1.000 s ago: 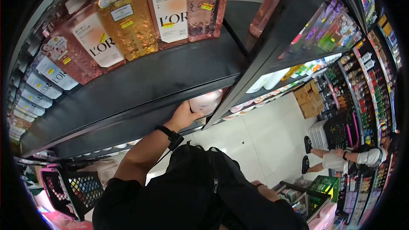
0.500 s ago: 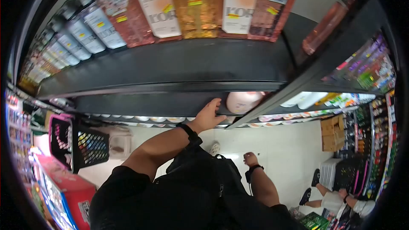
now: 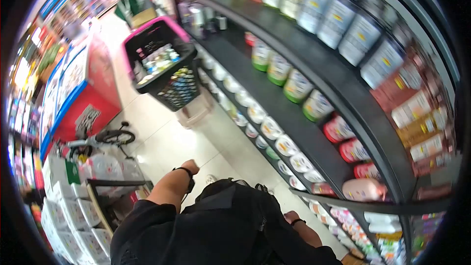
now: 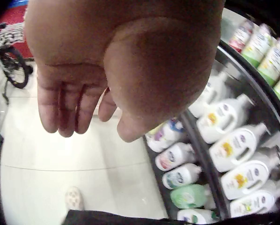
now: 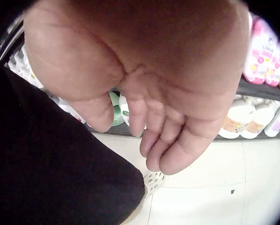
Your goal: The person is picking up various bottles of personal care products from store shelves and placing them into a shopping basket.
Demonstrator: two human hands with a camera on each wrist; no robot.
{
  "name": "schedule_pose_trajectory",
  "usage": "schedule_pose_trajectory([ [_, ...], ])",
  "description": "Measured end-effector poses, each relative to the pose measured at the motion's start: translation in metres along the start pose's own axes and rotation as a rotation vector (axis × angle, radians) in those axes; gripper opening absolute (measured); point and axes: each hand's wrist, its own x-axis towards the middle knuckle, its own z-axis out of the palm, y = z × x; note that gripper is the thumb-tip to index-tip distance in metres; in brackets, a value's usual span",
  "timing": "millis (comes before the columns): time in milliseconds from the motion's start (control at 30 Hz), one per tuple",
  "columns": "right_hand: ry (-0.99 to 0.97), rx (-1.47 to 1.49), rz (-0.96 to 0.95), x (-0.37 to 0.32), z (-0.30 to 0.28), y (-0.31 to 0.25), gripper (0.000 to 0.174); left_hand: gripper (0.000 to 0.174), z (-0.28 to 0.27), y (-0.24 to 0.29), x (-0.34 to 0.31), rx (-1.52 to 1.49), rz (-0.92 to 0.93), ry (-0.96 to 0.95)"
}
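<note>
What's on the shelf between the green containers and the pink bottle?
Red containers stand between the green containers and pink bottle, in the head view.

the items (image 3: 159,61) in the black basket (image 3: 177,91) seem too blurred to name.

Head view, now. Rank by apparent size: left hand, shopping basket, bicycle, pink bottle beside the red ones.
1. Shopping basket
2. Bicycle
3. Pink bottle
4. Left hand

Apparent size only; distances differ.
</note>
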Motion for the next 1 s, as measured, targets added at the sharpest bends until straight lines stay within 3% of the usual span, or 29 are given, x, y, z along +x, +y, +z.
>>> schedule_pose_trajectory([
  [67, 0.001, 0.272, 0.189, 0.01, -0.032, -0.036, 0.03, 0.057, 0.007, -0.086, -0.018, -0.036, -0.111, 0.017],
  [100, -0.04, 0.24, 0.192, 0.02, -0.063, -0.06, 0.027, 0.046, 0.006, -0.118, -0.038, -0.074, -0.12, 0.074],
  [167, -0.05, -0.216, -0.125, 0.075, -0.061, -0.058, 0.023, 0.047, 0.026, -0.193, -0.044, -0.145, -0.197, 0.063],
  [200, 0.037, -0.523, -0.299, 0.086, -0.094, -0.09, 0.023, 0.043, 0.042, -0.221, -0.048, -0.187, -0.263, 0.104],
  [267, 0.164, -0.593, -0.425, 0.141, -0.118, -0.11, 0.024, 0.034, 0.097, -0.291, -0.034, -0.262, -0.348, 0.035],
  [300, 0.176, -0.553, -0.451, 0.16, -0.139, -0.13, 0.022, 0.036, 0.134, -0.322, -0.016, 0.289, -0.122, -0.251],
  [333, 0.217, -0.597, -0.538, 0.17, -0.165, -0.159, 0.02, 0.037, 0.173, -0.339, -0.003, 0.182, -0.354, -0.313],
  [367, 0.105, 0.226, -0.086, 0.182, -0.18, -0.181, 0.018, 0.04, 0.157, -0.316, -0.032, 0.552, -0.005, -0.532],
  [433, 0.295, 0.358, 0.044, 0.217, -0.217, -0.229, 0.026, 0.048, 0.15, -0.291, -0.058, -0.193, -0.163, -0.292],
  [500, 0.449, 0.32, -0.08, 0.25, -0.246, -0.265, 0.027, 0.058, 0.132, -0.276, -0.054, -0.253, -0.102, -0.381],
  [533, 0.296, 0.373, -0.077, 0.235, -0.292, -0.316, 0.028, 0.056, 0.133, -0.273, -0.045, -0.316, -0.132, -0.315],
  [567, 0.316, 0.411, -0.146, 0.234, -0.316, -0.351, 0.031, 0.054, 0.149, -0.279, -0.013, -0.179, -0.056, -0.339],
  [600, 0.414, 0.45, -0.255, 0.247, -0.331, -0.372, 0.035, 0.052, 0.113, -0.259, -0.023, -0.4, -0.218, -0.26],
  [633, 0.393, 0.435, -0.318, 0.234, -0.367, -0.42, 0.034, 0.049, 0.102, -0.261, -0.002, -0.451, -0.168, -0.281],
  [700, 0.385, 0.488, -0.541, 0.228, -0.428, -0.502, 0.03, 0.052, 0.067, -0.255, 0.017, -0.613, -0.199, -0.1],
  [733, 0.357, 0.426, -0.625, 0.229, -0.461, -0.539, 0.032, 0.055, 0.014, -0.234, -0.002, -0.58, -0.219, 0.015],
  [867, 0.321, 0.244, -1.136, 0.193, -0.583, -0.704, 0.035, 0.056, -0.037, -0.249, 0.044, -0.627, -0.266, 0.101],
  [933, 0.252, 0.036, -1.175, 0.194, -0.616, -0.767, 0.037, 0.055, -0.072, -0.246, 0.047, -0.596, -0.31, 0.158],
  [1000, 0.218, -0.17, -1.291, 0.229, -0.623, -0.813, 0.035, 0.046, -0.122, -0.243, 0.06, -0.814, -0.335, 0.216],
])
